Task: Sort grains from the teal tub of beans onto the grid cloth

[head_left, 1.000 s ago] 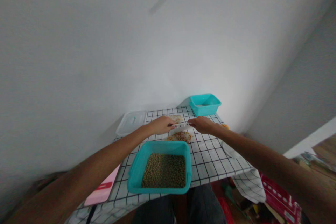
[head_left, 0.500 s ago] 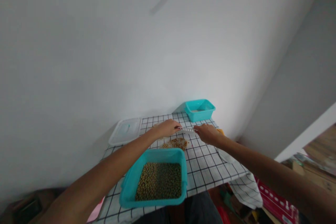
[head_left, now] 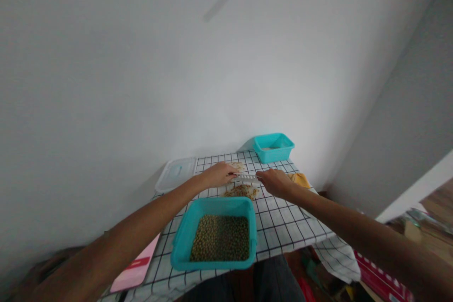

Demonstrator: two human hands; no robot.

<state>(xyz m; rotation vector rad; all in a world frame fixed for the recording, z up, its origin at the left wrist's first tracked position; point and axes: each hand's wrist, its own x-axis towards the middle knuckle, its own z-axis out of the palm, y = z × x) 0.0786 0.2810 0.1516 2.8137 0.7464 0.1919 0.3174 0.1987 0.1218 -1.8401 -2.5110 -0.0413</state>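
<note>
My left hand (head_left: 221,175) and my right hand (head_left: 273,181) pinch opposite ends of a thin white slotted strip (head_left: 247,177); whether it is the edge of something larger I cannot tell. It is held above the checked cloth. Just below it lies a heap of brownish beans or seeds (head_left: 242,191), and behind it a paler pile (head_left: 237,166). Nearest my body stands a teal plastic tub (head_left: 177,251) with many small round greenish-brown beans (head_left: 219,238) in it.
A white checked cloth (head_left: 278,226) covers the table. At the back stand a second teal tub (head_left: 274,155) and a clear lid (head_left: 177,174). A yellow cloth (head_left: 300,180) lies by my right wrist, a pink flat item (head_left: 136,269) at front left. The wall (head_left: 226,80) is close behind.
Both hands have shifted slightly left over the table with the white strip between them. The view has turned a little, showing more of the pink item and the yellow cloth.
</note>
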